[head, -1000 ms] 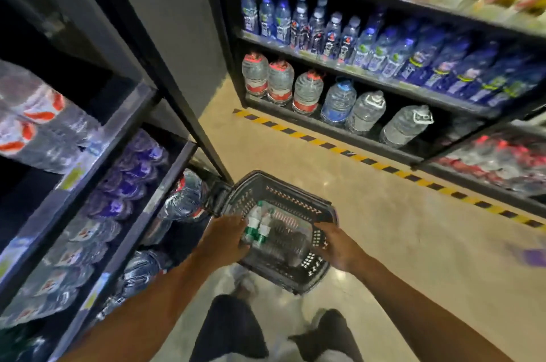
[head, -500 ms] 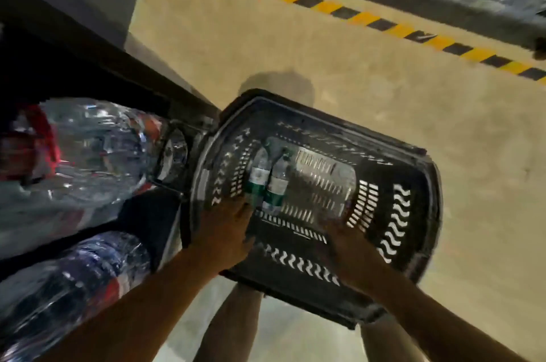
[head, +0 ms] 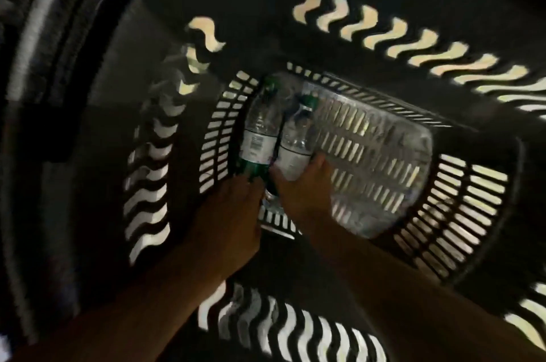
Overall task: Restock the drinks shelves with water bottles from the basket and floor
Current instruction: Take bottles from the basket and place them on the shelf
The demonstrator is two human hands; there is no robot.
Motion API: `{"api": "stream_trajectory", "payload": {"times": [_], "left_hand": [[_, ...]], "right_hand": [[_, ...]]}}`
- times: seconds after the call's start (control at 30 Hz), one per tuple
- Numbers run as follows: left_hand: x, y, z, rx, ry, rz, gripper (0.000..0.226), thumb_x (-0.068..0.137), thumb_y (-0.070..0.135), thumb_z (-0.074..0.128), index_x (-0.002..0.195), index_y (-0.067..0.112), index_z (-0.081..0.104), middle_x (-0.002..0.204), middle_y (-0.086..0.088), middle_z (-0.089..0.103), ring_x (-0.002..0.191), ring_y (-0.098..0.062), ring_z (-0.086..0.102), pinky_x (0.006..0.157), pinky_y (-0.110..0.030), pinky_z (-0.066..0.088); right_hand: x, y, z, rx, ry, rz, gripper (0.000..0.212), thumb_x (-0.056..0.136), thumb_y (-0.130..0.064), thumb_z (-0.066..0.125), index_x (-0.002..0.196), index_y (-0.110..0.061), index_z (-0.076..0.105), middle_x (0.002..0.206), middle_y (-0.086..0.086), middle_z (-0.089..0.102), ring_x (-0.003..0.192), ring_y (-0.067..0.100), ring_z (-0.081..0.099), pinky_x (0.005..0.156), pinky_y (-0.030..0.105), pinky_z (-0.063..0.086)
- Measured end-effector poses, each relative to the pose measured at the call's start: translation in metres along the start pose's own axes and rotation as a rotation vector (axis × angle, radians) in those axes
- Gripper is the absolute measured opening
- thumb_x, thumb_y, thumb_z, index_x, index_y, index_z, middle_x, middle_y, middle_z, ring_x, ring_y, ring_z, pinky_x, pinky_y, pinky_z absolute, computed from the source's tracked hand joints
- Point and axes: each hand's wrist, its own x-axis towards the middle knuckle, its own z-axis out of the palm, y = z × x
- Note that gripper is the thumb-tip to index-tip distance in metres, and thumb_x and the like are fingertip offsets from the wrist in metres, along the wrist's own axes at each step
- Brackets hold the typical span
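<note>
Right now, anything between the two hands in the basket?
Head view: only the lower ends of the two water bottles. The left hand is at the green-labelled bottle, the right hand at the clear one; the grips are hidden.

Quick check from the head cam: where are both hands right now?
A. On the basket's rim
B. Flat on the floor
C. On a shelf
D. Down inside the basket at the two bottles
D: the left hand and right hand reach into the basket, each at the lower end of a green-labelled bottle.
</note>
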Motion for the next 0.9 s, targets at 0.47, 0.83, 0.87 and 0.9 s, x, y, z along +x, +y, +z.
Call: {"api": "stream_trajectory", "payload": {"times": [0.47, 0.83, 0.87, 0.9], "left_hand": [[0.023, 0.013, -0.020, -0.623, 0.156, -0.164, 0.080, 0.085, 0.015, 0.078, 0.153, 0.018, 0.036, 0.156, -0.004, 0.037, 0.144, -0.022, 0.039, 0.116, -0.045, 0.042], [0.091, 0.015, 0.017, -0.791, 0.356, -0.347, 0.086, 0.083, 0.014, 0.081, 0.154, 0.012, 0.032, 0.150, -0.012, 0.047, 0.138, -0.030, 0.046, 0.112, -0.045, 0.041], [0.088, 0.014, 0.015, -0.830, 0.324, -0.360, 0.084, 0.083, 0.014, 0.082, 0.152, 0.014, 0.035, 0.146, -0.006, 0.050, 0.135, -0.027, 0.049, 0.108, -0.040, 0.043], [0.084, 0.013, 0.012, -0.868, 0.268, -0.384, 0.082, 0.082, 0.015, 0.083, 0.150, 0.017, 0.037, 0.140, -0.001, 0.053, 0.131, -0.025, 0.051, 0.102, -0.034, 0.043]], "right_hand": [[-0.026, 0.032, -0.103, 0.240, -0.131, 0.044, 0.050, 0.076, -0.032, 0.086, 0.115, -0.041, 0.055, 0.108, -0.017, 0.068, 0.097, -0.002, 0.066, 0.070, 0.014, 0.056], [-0.018, 0.059, -0.123, 0.259, -0.131, 0.052, 0.054, 0.078, -0.028, 0.086, 0.114, -0.050, 0.052, 0.112, -0.022, 0.066, 0.094, -0.010, 0.064, 0.066, 0.007, 0.052], [-0.021, 0.058, -0.121, 0.255, -0.140, 0.037, 0.055, 0.078, -0.027, 0.086, 0.115, -0.050, 0.051, 0.113, -0.023, 0.064, 0.094, -0.012, 0.063, 0.066, 0.005, 0.051], [-0.025, 0.057, -0.120, 0.244, -0.151, 0.023, 0.057, 0.079, -0.026, 0.085, 0.118, -0.049, 0.051, 0.114, -0.023, 0.063, 0.096, -0.012, 0.061, 0.067, 0.003, 0.050]]}}
